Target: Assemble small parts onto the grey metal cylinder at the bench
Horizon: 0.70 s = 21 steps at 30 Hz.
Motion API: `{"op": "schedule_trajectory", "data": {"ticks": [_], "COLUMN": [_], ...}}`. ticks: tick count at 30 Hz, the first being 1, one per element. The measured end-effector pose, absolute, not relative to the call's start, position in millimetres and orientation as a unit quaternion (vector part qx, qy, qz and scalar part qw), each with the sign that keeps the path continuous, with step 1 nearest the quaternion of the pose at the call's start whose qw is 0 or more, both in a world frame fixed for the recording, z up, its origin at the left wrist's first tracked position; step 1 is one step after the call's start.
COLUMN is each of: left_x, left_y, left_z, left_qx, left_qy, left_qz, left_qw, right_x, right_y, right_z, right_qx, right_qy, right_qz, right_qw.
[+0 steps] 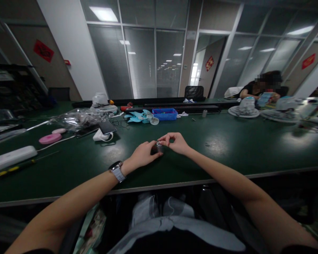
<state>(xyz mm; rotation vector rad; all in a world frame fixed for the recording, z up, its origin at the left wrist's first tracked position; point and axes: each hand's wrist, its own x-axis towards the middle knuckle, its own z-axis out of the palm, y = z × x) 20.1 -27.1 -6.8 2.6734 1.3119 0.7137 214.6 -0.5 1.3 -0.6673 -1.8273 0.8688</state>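
A small grey metal cylinder [159, 149] with a shiny top stands upright on the green table [196, 165]. My left hand [144, 154], a watch on its wrist, holds the cylinder from the left between thumb and fingers. At the cylinder's top edge, my right hand [176, 143] has its thumb and forefinger pinched together. Whatever may be between those right fingertips is too small to make out.
A white cup-like item [102, 135], a blue tray [164, 114], light-blue fan blades [140, 117] and a pink ring [50, 138] lie around. A power strip [13, 159] and a yellow-handled screwdriver [13, 170] are at left. Fan parts [245, 107] and another person [265, 86] are back right.
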Motion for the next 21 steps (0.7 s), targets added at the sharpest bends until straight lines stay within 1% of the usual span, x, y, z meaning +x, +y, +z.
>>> {"op": "schedule_trajectory", "data": {"ticks": [8, 14, 21], "left_x": [20.7, 21.3, 20.1], "left_y": [-27.6, -27.9, -28.7], "left_z": [-6.2, -6.3, -4.8], "left_qx": [0.87, 0.869, 0.871], "left_qy": [0.428, 0.431, 0.427], "left_qz": [0.238, 0.238, 0.238], "left_qw": [0.046, 0.048, 0.051], "right_x": [211.3, 209.8, 208.5], "right_y": [-1.7, -4.3, -0.5], "right_z": [1.7, 4.0, 0.7], "right_qx": [-0.286, -0.303, -0.31], "right_qy": [-0.761, -0.775, -0.772], "right_qz": [0.323, 0.274, 0.267], "right_qw": [0.484, 0.482, 0.486]}}
